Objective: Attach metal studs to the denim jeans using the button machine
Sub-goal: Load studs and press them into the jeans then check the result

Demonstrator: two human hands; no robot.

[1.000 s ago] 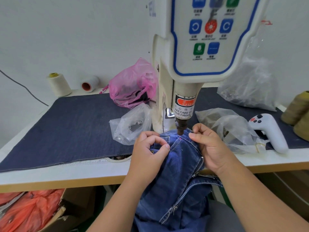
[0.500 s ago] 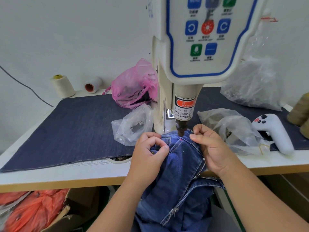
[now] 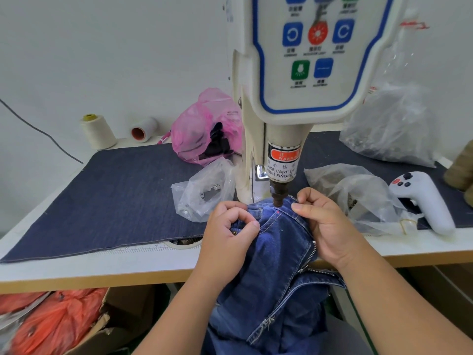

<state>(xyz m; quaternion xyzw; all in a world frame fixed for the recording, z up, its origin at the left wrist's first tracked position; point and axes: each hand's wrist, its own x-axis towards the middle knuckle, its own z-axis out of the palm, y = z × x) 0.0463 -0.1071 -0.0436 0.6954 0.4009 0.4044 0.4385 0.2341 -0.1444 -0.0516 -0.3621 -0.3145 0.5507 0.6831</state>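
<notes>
Table (image 3: 102, 267): white top against a pale wall, with a dark denim mat (image 3: 115, 196) spread over most of it; the machine (image 3: 302, 73) stands at the mat's middle.
Far left of machine: upright cream thread cone (image 3: 97, 131) at the wall, with a white spool (image 3: 143, 129) lying on its side just beside it.
Below table, left of machine: cardboard box (image 3: 120, 321) holding orange plastic bags (image 3: 51, 321).
Pink bag (image 3: 204, 126): just left of the machine, dark cloth inside.
Clear bag (image 3: 204, 190): in front of the pink one, touching the machine's base, small metal pieces inside.
Left hand (image 3: 230, 237): fingers curled, pinching jeans fabric between thumb and forefinger, just left of the machine's punch (image 3: 278, 194).
Jeans (image 3: 276, 252): blue denim, waistband lying under the punch, the rest hanging over the table edge with its zip open.
Right hand (image 3: 325, 226): thumb and bent fingers nipping the waistband just right of the punch.
Clear bags (image 3: 358, 196): right of the machine, small metal bits inside, too blurred to name.
Big bag (image 3: 389, 129): by the wall behind them, contents unclear.
Controller (image 3: 425, 198): white, farthest right on the mat's edge.
</notes>
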